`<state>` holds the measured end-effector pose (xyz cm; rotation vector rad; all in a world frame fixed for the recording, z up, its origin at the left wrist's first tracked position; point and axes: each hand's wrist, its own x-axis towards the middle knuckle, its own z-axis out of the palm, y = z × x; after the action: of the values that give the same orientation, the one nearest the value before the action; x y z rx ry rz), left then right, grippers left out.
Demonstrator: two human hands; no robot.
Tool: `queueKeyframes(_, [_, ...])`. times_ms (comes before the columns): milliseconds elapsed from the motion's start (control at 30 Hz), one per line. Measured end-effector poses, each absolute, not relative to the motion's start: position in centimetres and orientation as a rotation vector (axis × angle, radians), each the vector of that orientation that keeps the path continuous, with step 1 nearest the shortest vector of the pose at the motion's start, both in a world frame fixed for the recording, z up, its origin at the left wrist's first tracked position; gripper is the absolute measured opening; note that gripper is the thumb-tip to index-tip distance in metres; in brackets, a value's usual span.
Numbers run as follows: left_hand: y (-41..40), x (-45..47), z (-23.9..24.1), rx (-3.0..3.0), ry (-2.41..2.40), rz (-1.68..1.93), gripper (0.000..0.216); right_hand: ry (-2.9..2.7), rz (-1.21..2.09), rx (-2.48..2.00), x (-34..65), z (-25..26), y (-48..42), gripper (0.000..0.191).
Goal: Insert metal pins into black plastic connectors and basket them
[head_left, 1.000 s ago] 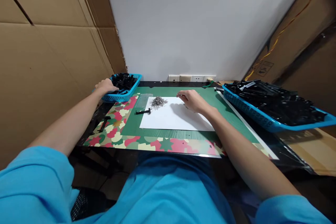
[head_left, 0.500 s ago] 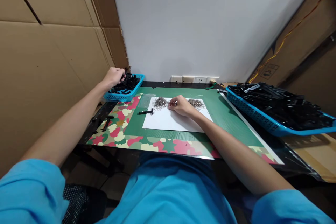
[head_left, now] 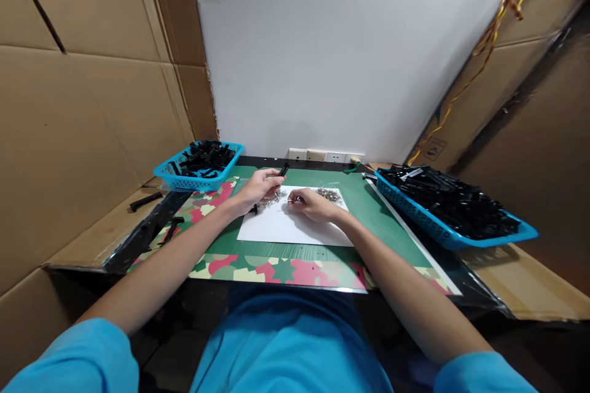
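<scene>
My left hand [head_left: 259, 189] is closed on a small black plastic part [head_left: 284, 170], which sticks up past the fingertips above the far left of the white sheet [head_left: 281, 230]. My right hand [head_left: 312, 204] hovers low over the sheet's middle, thumb and fingers pinched; a tiny shiny piece [head_left: 290, 201] shows at the tips, too small to name. Between the hands lies a pile of small metal pieces [head_left: 276, 198], partly hidden by my left hand. A second metal pile [head_left: 329, 195] sits beyond my right hand. One black part [head_left: 254, 209] rests at the sheet's left edge.
A blue basket [head_left: 198, 184] heaped with black parts stands at the back left, and a larger blue basket [head_left: 488, 242] of black strips at the right. Loose black parts [head_left: 145, 201] lie on the left. Wall sockets [head_left: 316, 156] line the back; twisted wires [head_left: 483, 49] hang at right.
My left hand has come from the left basket to the sheet, now with a black part in it. My right hand stays pinched over the sheet. The view has shifted slightly.
</scene>
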<state>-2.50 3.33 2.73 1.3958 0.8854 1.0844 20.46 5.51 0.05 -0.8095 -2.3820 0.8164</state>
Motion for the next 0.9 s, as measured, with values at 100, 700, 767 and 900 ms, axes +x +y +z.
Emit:
queueKeyframes(100, [2.8, -2.8, 2.2, 1.355, 0.866, 1.075, 0.043, -2.212, 0.748, -0.770, 20.7, 0.7, 5.7, 0.010])
queueKeyframes(700, [1.5, -1.3, 0.6, 1.460, 0.664, 0.955, 0.046, -1.785, 0.945, -0.671, 21.1, 1.6, 5.5, 0.044])
queueKeyframes(767, [1.5, -1.4, 0.7, 1.475, 0.660, 0.941, 0.043, -1.747, 0.971, -0.681, 21.0, 1.6, 5.4, 0.044])
queueKeyframes(900, [1.4, -1.6, 1.0, 1.509, 0.647, 0.969, 0.041, -1.695, 0.991, -0.697, 20.8, 1.9, 5.1, 0.046])
